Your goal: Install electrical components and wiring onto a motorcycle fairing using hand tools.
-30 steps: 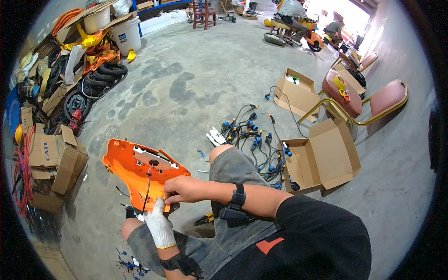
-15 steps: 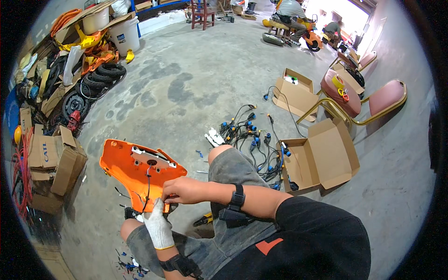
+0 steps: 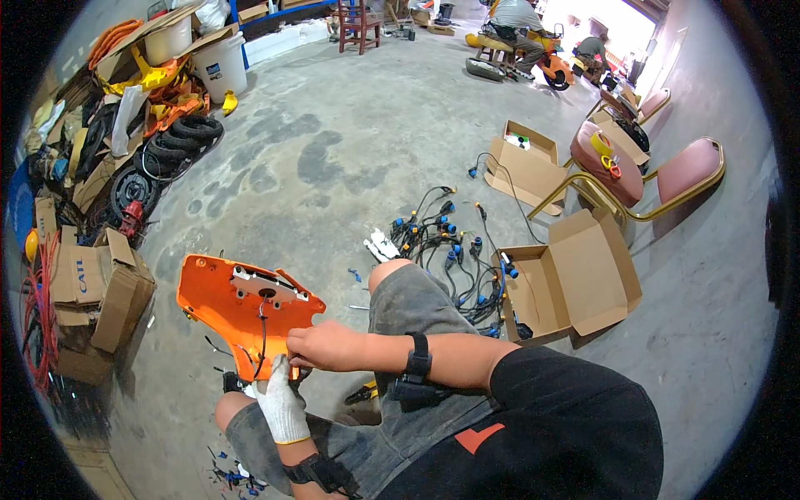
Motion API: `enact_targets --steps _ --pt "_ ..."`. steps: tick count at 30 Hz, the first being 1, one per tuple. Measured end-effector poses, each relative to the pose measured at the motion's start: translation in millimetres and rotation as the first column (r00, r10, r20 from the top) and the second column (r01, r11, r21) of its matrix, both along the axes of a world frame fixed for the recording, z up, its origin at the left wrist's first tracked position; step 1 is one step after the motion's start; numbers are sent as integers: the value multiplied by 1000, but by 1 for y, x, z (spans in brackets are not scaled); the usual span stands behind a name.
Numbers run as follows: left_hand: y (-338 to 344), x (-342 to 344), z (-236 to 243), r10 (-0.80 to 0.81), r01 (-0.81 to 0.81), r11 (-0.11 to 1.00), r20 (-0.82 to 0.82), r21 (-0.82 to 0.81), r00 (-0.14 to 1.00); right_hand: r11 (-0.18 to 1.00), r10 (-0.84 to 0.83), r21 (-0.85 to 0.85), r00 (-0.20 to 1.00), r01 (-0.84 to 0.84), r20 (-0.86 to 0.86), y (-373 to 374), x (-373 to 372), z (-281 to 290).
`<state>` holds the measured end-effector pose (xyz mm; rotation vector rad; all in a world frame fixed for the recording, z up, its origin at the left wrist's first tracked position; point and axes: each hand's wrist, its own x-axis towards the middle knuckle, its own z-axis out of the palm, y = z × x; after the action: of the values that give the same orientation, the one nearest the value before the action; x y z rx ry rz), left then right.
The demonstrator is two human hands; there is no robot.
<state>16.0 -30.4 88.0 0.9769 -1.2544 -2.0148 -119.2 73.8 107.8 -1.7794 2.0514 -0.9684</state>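
Note:
An orange plastic body panel (image 3: 218, 290) is tilted in front of me, its hollow inner side up. A pale bracket (image 3: 268, 285) sits inside it, and a black cable (image 3: 264, 333) runs from there to the lower end. My left hand (image 3: 283, 406), in a white knitted glove, grips that lower end with its thumb on top. My right hand (image 3: 323, 345) is bare and closed, its fingers bent together at the panel's lower right edge beside the left thumb. Whatever the right fingertips pinch is hidden. Yellow-handled pliers (image 3: 363, 392) lie on the floor between my legs.
Many black cables with blue connectors (image 3: 454, 250) lie beyond my right knee, beside an open cardboard box (image 3: 596, 271). Pink chairs (image 3: 692, 175) stand at right. Tyres (image 3: 196, 129) and cartons (image 3: 92, 275) are heaped at left. Two people work far off beside an orange scooter (image 3: 554, 71).
The panel has dipped slightly, and its upper right edge sits lower and further left. My right hand has shifted a little left and down, still closed at the edge. The left grip stays.

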Motion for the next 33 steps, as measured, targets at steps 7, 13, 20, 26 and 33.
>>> enact_targets --steps 7,13,20,26,33 --pt "-1 1 1 -8 8 1000 -8 -1 1000 998 -15 -52 999 18 43 -1 -1 -8" --pt "3 -2 3 1 0 1000 -46 28 999 981 81 -182 996 -70 49 -1 -9 -13" --pt "-1 3 4 2 -2 1000 12 16 1000 998 41 -36 995 -44 -92 0 -3 5" --pt "2 2 14 -23 24 1000 34 -20 999 1000 10 -1 992 -10 -123 -4 -3 -2" --pt "4 0 14 -23 23 1000 -11 -5 1000 993 -44 -112 996 36 -72 1 -6 -4"
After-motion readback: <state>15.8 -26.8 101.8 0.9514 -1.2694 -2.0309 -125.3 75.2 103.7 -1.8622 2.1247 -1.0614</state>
